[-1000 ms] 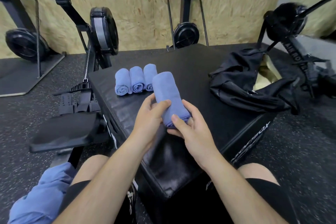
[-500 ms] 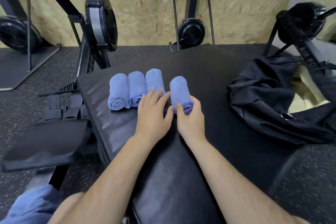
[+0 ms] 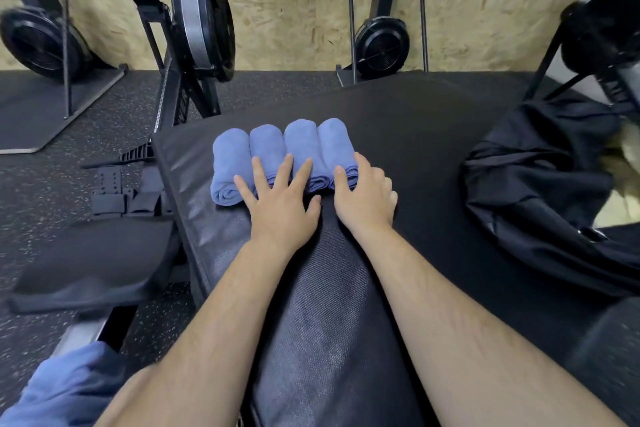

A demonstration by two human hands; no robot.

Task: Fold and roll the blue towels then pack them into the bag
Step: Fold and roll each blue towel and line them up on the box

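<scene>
Four rolled towels [image 3: 266,146], touching in a row, on the padded box's [image 3: 398,135] far-left part.
Presses left hand [image 3: 280,208] flat, fingers spread, across the left three rolls' near ends; cups right hand [image 3: 363,198] round the rightmost roll [image 3: 334,146], thumb on top, fingers curled along its side. One black bag [image 3: 540,184] on the box's right edge; one blue cloth [image 3: 65,388] below its near-left corner; lettering on the machine [image 3: 194,104] left of the box unreadable.

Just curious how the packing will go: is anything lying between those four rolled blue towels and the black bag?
Nothing visible. The four rolled blue towels sit together, the left hand and right hand on them, and only bare black padded surface lies between them and the crumpled black fabric bag.
</scene>
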